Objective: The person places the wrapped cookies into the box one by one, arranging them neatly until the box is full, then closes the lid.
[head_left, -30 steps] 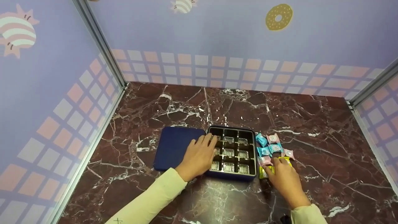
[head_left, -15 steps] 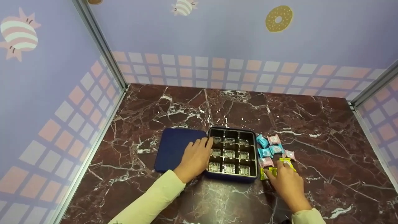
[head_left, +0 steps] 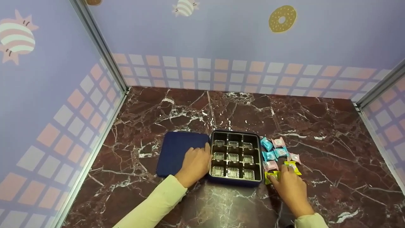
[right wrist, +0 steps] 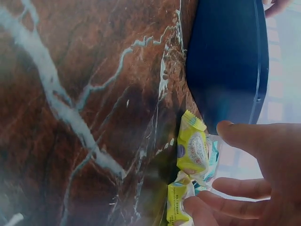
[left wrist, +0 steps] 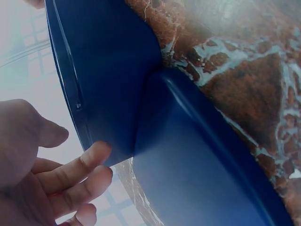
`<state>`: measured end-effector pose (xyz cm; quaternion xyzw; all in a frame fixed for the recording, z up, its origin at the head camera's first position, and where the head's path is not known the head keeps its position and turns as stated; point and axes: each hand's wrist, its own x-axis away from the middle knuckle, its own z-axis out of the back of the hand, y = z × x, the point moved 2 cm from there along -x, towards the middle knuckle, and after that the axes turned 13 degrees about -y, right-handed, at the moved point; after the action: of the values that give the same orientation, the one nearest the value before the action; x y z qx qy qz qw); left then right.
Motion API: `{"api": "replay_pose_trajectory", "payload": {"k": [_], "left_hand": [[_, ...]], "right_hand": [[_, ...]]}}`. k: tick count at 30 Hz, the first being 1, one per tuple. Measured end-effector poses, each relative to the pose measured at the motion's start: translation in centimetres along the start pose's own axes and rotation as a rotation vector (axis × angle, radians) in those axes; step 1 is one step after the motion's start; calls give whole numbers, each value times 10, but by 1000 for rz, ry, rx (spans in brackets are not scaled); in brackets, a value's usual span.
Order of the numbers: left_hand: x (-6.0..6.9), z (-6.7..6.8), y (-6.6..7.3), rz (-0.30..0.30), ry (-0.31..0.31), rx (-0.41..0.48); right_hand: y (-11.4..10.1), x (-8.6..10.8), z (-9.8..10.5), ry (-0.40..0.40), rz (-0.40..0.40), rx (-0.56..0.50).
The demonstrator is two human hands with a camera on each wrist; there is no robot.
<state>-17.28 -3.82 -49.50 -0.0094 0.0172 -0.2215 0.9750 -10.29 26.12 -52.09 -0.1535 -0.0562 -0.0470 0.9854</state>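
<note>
A dark blue tin (head_left: pixel 234 182) with a black tray of several square compartments stands on the table, and no candy shows in it. My left hand (head_left: pixel 195 164) lies at the tin's left side, above the flat blue lid (head_left: pixel 177 145). In the left wrist view its bent fingers (left wrist: pixel 75 174) are close to the tin's wall and grip nothing; contact is unclear. To the tin's right, my right hand (head_left: pixel 291 190) hovers low over two yellow wrapped candies (right wrist: pixel 193 148). Its thumb and fingers are spread apart, one fingertip at the lower yellow candy.
Blue wrapped candies (head_left: pixel 281 152) and pink wrapped candies (head_left: pixel 278 142) lie in a loose cluster along the tin's right side. The dark red marble table (head_left: pixel 190 104) ends at patterned purple walls (head_left: pixel 221 34) at the back and both sides.
My left hand has drawn back leftward from over the tin's left compartments to its edge, with its fingers bending more. The right hand has stayed nearly still at the yellow candies.
</note>
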Motion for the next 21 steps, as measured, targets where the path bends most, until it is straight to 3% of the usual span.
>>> {"api": "replay_pose_trajectory", "payload": {"k": [12, 21], "left_hand": [[-2, -3, 0, 4, 68, 46], [-3, -5, 2, 21, 58, 65]], "right_hand": [[-1, 2, -5, -20, 13, -9], [-4, 2, -8, -56, 25, -3]]}}
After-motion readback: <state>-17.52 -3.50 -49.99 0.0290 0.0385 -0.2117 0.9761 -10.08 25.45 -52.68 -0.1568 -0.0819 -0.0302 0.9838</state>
